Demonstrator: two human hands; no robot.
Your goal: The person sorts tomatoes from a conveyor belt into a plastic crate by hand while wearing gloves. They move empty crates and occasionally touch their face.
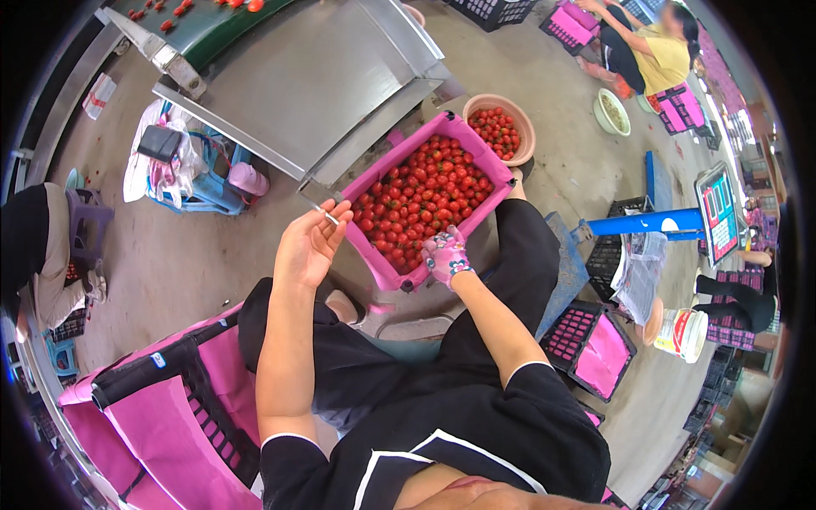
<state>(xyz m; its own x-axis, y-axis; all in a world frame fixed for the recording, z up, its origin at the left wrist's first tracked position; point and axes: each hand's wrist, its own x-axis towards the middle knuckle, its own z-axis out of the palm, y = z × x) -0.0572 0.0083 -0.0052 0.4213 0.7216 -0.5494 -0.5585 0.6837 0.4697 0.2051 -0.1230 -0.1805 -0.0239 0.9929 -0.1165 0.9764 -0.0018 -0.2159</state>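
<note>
A crate lined with pink sheet (371, 273) stands before me, filled with small red tomatoes (421, 197). My left hand (313, 242), bare and palm up, is beside the crate's left edge. Between its fingers is a thin white stick-like thing (331, 218), perhaps a cigarette; its exact kind I cannot tell. My right hand (446, 255), in a pink flowered glove, lies at the crate's near right edge, fingers bent over the tomatoes; whether they hold one is hidden. A pink plastic basin (530, 137) with more tomatoes touches or nearly touches the crate's far right corner.
A metal chute (306, 76) ends just beyond the crate. Left stands a blue stool (220, 185) with bags and a pink bottle (248, 179). Pink-lined crates (172, 421) are at lower left. Right are a blue-posted scale (644, 223) and a white bucket (681, 335). Other people sit nearby.
</note>
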